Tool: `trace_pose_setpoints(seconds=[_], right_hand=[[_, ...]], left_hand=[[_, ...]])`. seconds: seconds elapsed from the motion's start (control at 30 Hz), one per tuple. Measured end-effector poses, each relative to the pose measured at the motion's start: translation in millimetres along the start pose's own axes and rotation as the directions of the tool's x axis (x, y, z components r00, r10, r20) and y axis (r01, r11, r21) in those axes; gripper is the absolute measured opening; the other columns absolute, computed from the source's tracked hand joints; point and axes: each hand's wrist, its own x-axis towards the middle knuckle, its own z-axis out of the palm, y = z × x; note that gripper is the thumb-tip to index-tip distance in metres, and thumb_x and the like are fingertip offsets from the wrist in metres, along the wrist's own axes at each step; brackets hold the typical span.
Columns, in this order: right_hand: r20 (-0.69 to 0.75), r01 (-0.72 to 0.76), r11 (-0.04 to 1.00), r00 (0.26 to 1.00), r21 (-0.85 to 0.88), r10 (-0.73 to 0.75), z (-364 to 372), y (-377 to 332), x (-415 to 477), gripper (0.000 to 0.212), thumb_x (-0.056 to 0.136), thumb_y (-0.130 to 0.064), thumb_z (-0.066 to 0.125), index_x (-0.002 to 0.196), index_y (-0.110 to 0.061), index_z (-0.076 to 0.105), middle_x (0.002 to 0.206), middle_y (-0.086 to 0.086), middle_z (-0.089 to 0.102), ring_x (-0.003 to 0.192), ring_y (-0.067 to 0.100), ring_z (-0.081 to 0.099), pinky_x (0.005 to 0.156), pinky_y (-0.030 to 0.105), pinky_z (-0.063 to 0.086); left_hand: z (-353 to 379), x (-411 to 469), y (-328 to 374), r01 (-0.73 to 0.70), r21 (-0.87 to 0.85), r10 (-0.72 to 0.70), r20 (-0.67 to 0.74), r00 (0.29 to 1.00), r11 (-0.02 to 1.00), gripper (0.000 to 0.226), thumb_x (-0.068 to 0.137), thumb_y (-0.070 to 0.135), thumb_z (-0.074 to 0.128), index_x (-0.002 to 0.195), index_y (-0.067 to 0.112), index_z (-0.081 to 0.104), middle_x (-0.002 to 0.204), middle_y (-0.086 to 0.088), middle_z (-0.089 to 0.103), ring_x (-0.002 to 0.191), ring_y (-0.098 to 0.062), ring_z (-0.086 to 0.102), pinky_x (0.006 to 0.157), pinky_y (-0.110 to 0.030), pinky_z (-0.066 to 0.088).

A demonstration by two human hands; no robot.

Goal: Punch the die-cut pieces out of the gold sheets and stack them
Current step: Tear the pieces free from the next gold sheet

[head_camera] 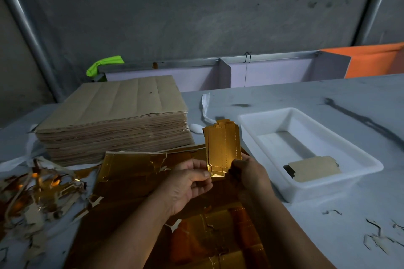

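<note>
Step in hand: We hold a small bundle of punched gold pieces upright above the counter, squaring its edges; we judge this the stacking stage, with punching paused.

Left grip: Our left hand pinches the bundle's lower left corner, thumb on the gold face.

Right grip: Our right hand clasps the lower right edge of the same bundle, fingers curled behind it.

Where the work lies: The bundle stands between both hands, just left of the white tray and over the torn gold sheets spread on the counter near us.

Next move: We judge the bundle must be tapped even, then carried right and laid flat in the tray on the piece already there, brown side up; the loose pieces could fan out if either pinch slackens.

Count, trays: One.

Count, pieces in tray: We cannot tell if it is one or a thin pile.

Count, pieces in hand: Several, the layered top edges showing; no exact number readable.

Count, sheet stacks: One tall brown-backed stack at the left rear.

Count, waste: One heap of gold scraps at far left, plus stray scraps at right.
</note>
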Motion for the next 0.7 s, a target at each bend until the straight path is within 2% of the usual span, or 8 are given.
trace_pose_setpoints(seconds=[0.23,0.43,0.57,0.7], right_hand=[[0.035,-0.057,0.992,0.998,0.111,0.053,5,-3,-6,0.022,0.098,-0.004,0.046,0.101,-0.020,0.062,0.106,0.016,0.060,0.084,0.024,0.058,0.065,0.031,0.050],[-0.053,-0.018,0.996,0.998,0.084,0.022,4,-5,-5,0.026,0.098,-0.004,0.049,0.118,-0.017,0.060,0.097,0.013,0.058,0.078,0.021,0.057,0.062,0.031,0.046],[-0.057,-0.009,0.995,0.998,0.096,0.015,1,-11,-7,0.030,0.099,-0.004,0.048,0.125,-0.013,0.060,0.097,0.012,0.057,0.080,0.022,0.057,0.059,0.031,0.048],[-0.048,0.002,1.000,0.999,0.026,0.000,2,-11,-8,0.031,0.100,-0.006,0.048,0.130,-0.008,0.057,0.093,0.010,0.057,0.080,0.021,0.059,0.057,0.028,0.049]], left_hand=[[-1,-4,4,0.060,-0.169,-0.045,0.087,0.995,0.984,0.028,0.082,-0.012,0.057,0.105,0.003,0.060,0.072,-0.007,0.064,0.065,-0.016,0.063,0.069,-0.036,0.059],[-5,-4,6,0.109,-0.148,-0.085,0.155,0.984,0.983,0.028,0.071,-0.005,0.061,0.097,0.002,0.067,0.072,-0.008,0.062,0.060,-0.015,0.059,0.070,-0.039,0.059],[-12,-1,6,0.115,-0.108,-0.101,0.130,0.986,0.988,0.025,0.070,-0.001,0.060,0.091,0.005,0.071,0.072,-0.007,0.061,0.059,-0.014,0.057,0.069,-0.039,0.058],[-12,1,2,0.118,-0.100,-0.120,-0.008,0.993,0.988,0.023,0.068,0.003,0.056,0.088,0.005,0.069,0.076,-0.008,0.057,0.058,-0.014,0.054,0.064,-0.036,0.057]])
